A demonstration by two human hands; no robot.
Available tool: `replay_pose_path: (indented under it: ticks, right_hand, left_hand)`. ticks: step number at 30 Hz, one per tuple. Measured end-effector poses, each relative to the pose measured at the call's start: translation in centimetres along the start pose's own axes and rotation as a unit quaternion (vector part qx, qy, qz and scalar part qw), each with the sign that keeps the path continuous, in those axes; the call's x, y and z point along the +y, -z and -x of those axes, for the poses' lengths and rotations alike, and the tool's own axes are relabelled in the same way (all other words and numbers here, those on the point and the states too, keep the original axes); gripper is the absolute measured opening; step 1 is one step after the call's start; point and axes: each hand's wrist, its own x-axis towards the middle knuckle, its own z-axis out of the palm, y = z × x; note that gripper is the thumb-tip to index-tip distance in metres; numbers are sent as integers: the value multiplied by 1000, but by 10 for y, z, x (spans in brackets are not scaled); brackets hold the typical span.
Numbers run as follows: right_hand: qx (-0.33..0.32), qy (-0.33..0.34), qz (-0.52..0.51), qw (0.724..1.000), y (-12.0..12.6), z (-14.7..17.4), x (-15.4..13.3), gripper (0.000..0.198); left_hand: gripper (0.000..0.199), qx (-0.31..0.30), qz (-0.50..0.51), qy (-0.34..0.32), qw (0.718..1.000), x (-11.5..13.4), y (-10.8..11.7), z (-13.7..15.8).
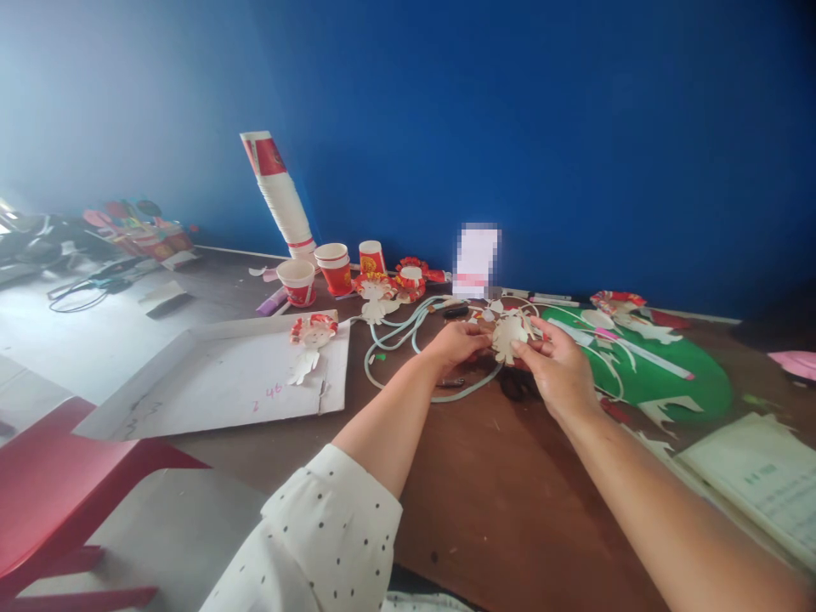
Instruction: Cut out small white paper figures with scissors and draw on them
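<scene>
Between my two hands, above the brown table, is a white paper cutout (508,337) with a scalloped edge. My right hand (556,361) pinches it, thumb across the front. From the other side my left hand (460,347) has its fingers closed at the cutout's left edge. Beneath and around my hands runs a pale looped cable (376,374). A similar paper figure with a red frilled top (314,336) lies on a white board (255,370) to the left. Another such figure (376,293) lies farther back.
A tall leaning stack of paper cups (285,204) stands by the blue wall, near several single red-and-white cups (298,285). At right are a green sheet (692,374) with markers (654,355) and scraps, and an open notebook (758,476). A red chair (57,501) is front left.
</scene>
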Motion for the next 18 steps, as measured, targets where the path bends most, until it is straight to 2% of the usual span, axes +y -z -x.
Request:
replay_pose_path:
  ticks: [6,12,18]
  right_hand:
    - [3,-5,-2,1000,0,-1,2,62]
    - [0,-12,-1,1000,0,-1,-1,59]
    - [-15,-27,8,999,-1,1,-6,59]
  left_hand:
    - [27,0,-14,6,1000,1,0,1]
    - [49,39,-18,15,999,0,-1,1]
    - [47,41,-50,1,998,6,0,7]
